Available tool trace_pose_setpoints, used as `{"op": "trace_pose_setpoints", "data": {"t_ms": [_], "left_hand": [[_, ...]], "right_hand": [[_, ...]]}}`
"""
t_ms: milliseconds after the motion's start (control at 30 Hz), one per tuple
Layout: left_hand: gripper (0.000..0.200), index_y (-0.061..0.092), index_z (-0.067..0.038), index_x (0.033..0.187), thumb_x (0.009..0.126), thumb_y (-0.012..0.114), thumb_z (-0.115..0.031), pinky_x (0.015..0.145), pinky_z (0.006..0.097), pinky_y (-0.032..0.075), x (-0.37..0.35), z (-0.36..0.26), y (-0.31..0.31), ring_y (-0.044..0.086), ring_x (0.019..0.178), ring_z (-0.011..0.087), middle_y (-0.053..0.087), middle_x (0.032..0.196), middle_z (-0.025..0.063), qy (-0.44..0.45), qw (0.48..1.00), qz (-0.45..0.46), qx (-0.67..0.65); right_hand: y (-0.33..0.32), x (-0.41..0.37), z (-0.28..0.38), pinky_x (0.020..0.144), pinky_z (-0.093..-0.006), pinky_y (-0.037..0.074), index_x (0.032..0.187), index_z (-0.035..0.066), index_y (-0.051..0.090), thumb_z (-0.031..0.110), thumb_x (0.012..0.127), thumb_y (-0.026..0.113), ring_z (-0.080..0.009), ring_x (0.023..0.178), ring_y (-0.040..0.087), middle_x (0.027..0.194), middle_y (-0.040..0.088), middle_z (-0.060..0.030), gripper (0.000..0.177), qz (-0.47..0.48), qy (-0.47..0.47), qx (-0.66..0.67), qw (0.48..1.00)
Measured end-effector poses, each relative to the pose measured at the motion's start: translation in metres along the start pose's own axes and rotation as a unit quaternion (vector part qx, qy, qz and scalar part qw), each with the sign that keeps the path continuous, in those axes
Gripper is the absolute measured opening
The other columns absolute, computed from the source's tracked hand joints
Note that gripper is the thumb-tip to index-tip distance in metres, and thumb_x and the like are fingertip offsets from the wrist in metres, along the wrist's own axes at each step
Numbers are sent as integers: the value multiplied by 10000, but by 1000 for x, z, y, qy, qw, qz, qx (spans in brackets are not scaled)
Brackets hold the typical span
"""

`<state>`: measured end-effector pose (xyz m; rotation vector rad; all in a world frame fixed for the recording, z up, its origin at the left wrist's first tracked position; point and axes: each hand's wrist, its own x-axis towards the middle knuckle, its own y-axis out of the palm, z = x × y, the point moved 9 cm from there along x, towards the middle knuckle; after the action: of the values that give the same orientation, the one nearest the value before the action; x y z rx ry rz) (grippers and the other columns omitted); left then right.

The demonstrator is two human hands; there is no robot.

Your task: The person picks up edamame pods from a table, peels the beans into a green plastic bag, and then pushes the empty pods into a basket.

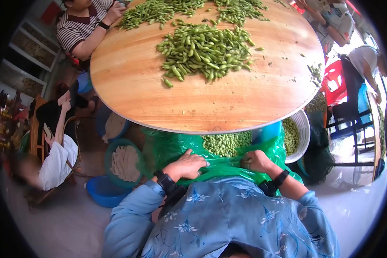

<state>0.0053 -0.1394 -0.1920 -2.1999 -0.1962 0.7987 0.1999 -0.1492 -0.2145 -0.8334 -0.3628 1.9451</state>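
A green plastic bag (167, 146) is spread across my lap, under the near edge of the round table. Shelled green beans (225, 144) lie in a heap in its opening. My left hand (187, 165) grips the bag's near edge at the left, its fingers bent over the plastic. At the right, my right hand (258, 162) is closed in a fist on a gathered fold of the same bag. The plastic stretches in creases between the two hands, just in front of my blue flowered clothing. Part of the bag is hidden beneath the tabletop.
Piles of green bean pods (204, 51) lie on the wooden round table (159, 103). A white basket (306, 133) with green contents stands at right. Basins, one blue (105, 195), sit on the floor at left. Other people sit around the table and at far left.
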Motion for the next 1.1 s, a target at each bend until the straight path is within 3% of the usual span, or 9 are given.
{"op": "trace_pose_setpoints", "data": {"t_ms": [167, 333, 433, 533, 800, 867, 933, 1033, 1100], "left_hand": [[317, 535, -51, 1033, 735, 584, -148, 737, 372, 440, -45, -49, -106, 540, 877, 315, 556, 924, 147, 88, 981, -130, -115], [160, 595, -5, 881, 742, 621, -80, 586, 298, 457, -110, -12, -238, 578, 632, 250, 582, 707, 150, -35, 807, -569, -151], [285, 576, -29, 879, 706, 678, -231, 518, 344, 423, -93, 24, -266, 528, 535, 278, 552, 603, 131, -201, 806, -555, 40], [250, 560, -8, 914, 729, 657, -145, 456, 301, 358, -62, 49, -263, 403, 468, 150, 448, 519, 57, -195, 829, -521, 61], [171, 529, 1, 922, 764, 570, -52, 470, 277, 373, -72, 61, -259, 448, 494, 121, 490, 564, 47, -200, 821, -534, 31], [203, 500, -7, 980, 783, 543, -33, 469, 228, 375, -82, 69, -249, 466, 526, 105, 524, 650, 34, -63, 776, -596, -195], [234, 484, -34, 1026, 797, 530, -22, 475, 192, 397, -79, 54, -230, 512, 561, 110, 551, 718, 48, -46, 741, -530, -408], [170, 534, -46, 968, 800, 555, -64, 474, 216, 441, -56, 11, -197, 557, 578, 133, 587, 718, 70, 53, 636, -400, -657], [157, 545, -46, 945, 791, 571, -52, 471, 234, 458, -41, -16, -185, 567, 568, 149, 594, 725, 81, 65, 629, -347, -692]], "right_hand": [[-46, -1, 25, 617, -297, 467, 863, 15, 620, 313, 773, 597, -206, 655, 591, 721, 621, -96, 312, -42, 3, 112, 993], [-59, -6, 20, 636, -231, 454, 930, 31, 597, 271, 812, 593, -89, 710, 554, 777, 603, -13, 267, -43, 112, 516, 848], [-51, -15, 49, 685, -217, 451, 929, 49, 599, 216, 779, 637, -70, 741, 550, 806, 602, -2, 228, -3, 50, 518, 854], [-22, -22, 60, 717, -251, 457, 915, 16, 599, 137, 778, 632, -96, 778, 563, 822, 614, -16, 186, 53, -2, 462, 885], [-14, -50, 80, 659, -337, 465, 920, 43, 608, 118, 756, 583, -292, 743, 590, 808, 607, -157, 182, 101, -102, 12, 990], [-24, -53, 83, 654, -345, 466, 927, 41, 608, 116, 749, 583, -305, 739, 587, 808, 608, -158, 195, 122, -86, -35, 988], [-33, -52, 86, 650, -352, 467, 935, 40, 607, 113, 742, 583, -318, 735, 584, 807, 608, -159, 208, 148, -80, -85, 982], [-88, -47, 108, 670, -293, 469, 917, 6, 606, 75, 773, 582, -189, 737, 601, 776, 618, -119, 162, 2, -122, 132, 984], [-106, -42, 124, 725, -246, 455, 981, -27, 580, 96, 820, 570, -100, 797, 559, 850, 612, -48, 203, -26, -114, 335, 935]]}}
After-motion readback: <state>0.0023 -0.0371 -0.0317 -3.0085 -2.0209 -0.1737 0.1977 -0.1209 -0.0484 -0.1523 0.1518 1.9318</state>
